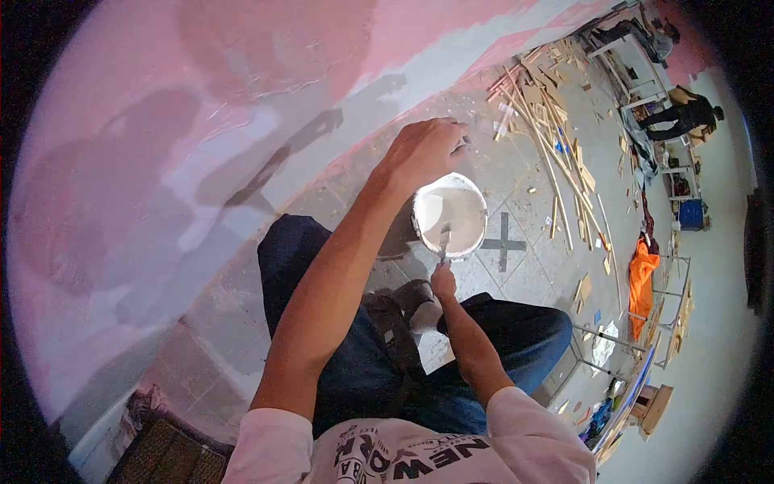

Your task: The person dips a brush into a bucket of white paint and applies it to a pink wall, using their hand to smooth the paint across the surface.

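Note:
A round bucket with white material inside and smeared on its rim stands on the tiled floor in front of me. My right hand is closed on the handle of a small tool, whose flat end is over the bucket's near side. Above the bucket's far left edge is my left hand, its fingers bent; whether it holds anything is hidden. Close on the left rises a pink wall with white patches and shadows on it.
Wood strips and scraps lie on the floor at the upper right. Two other people work farther back near white frames. An orange cloth and metal frames are on the right. A dark mat lies at lower left.

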Demonstrator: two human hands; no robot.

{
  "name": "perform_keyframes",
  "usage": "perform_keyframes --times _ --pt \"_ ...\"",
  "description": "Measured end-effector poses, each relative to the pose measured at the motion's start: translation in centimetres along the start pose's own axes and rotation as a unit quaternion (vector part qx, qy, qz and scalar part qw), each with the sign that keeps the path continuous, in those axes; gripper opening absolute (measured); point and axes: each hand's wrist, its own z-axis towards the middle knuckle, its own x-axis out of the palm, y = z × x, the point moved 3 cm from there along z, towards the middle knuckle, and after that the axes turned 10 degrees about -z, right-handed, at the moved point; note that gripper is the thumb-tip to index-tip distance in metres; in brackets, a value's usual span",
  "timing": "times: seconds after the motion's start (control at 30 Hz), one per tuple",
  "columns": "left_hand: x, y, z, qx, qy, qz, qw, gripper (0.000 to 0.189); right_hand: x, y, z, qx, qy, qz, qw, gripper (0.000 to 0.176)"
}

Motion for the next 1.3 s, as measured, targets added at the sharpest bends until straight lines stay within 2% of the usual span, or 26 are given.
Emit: perform_keyframes --times 0.1,0.4,0.7,0.8,0.9,1.0,1.1,1.2,1.3 --pt "0.0 -0.3 0.0 -0.001 0.009 -0.004 1.0 0.024 -1.0 0.3 -0.4 0.042 -0.008 0.005 0.999 0.033" --pt "-0.2 -0.4 0.0 -0.003 0.015 0.001 1.0 0.024 -1.4 0.9 -0.9 0.053 -0.001 -0.006 0.999 0.034" --pt "-0.2 -0.3 -0.1 -0.001 0.019 -0.01 1.0 0.025 -0.6 0.2 -0.6 0.026 -0.003 -0.003 1.0 0.032" --pt "-0.3 -0.7 0.1 -0.007 0.013 -0.015 1.0 0.023 -0.4 0.1 -0.7 0.025 -0.058 0.01 0.998 0.033" --pt "-0.4 -0.5 0.0 -0.014 0.009 -0.018 1.0 0.022 0.2 -0.2 -0.4 -0.009 0.008 -0.003 1.0 0.032" --pt "-0.3 -0.6 0.0 -0.007 0.017 -0.035 0.999 0.023 -1.0 0.3 -0.5 0.028 -0.018 0.002 0.999 0.033" --pt "-0.4 -0.2 0.1 -0.016 0.026 -0.015 0.999 0.023 -0.9 0.7 -1.2 0.022 -0.036 0.015 0.999 0.034" --pt "-0.2 -0.3 0.0 -0.02 0.025 0.002 0.999 0.024 -0.6 0.4 -0.7 0.031 0.026 -0.006 0.999 0.033" --pt "-0.3 -0.4 0.2 -0.012 0.022 0.006 1.0 0.024 -1.2 0.7 -1.5 0.025 -0.02 0.0 0.999 0.034"
